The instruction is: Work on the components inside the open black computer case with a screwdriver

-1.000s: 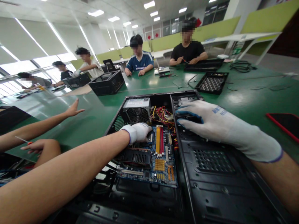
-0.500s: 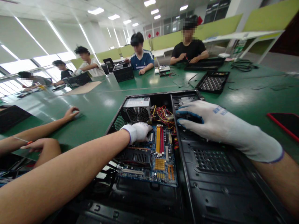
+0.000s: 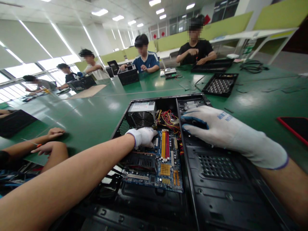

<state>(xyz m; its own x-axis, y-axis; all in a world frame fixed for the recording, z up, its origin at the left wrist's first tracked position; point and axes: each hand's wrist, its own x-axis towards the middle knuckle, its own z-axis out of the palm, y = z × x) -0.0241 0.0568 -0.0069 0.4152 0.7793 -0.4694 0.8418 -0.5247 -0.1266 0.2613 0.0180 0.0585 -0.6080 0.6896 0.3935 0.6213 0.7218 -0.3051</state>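
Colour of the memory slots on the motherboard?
The memory slots are yellow and red; best seen in the head view.

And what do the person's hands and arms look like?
The left hand and right hand wear white gloves. The right one has blue on its inner side, blue lettering on its back and a purplish cuff edge; its cuff is longer. The forearms show no sleeves.

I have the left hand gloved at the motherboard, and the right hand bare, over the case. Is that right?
Not quite: the right hand is not bare; the head view shows it in a white glove. The rest stands: it is over the case, and the left hand is gloved at the motherboard.
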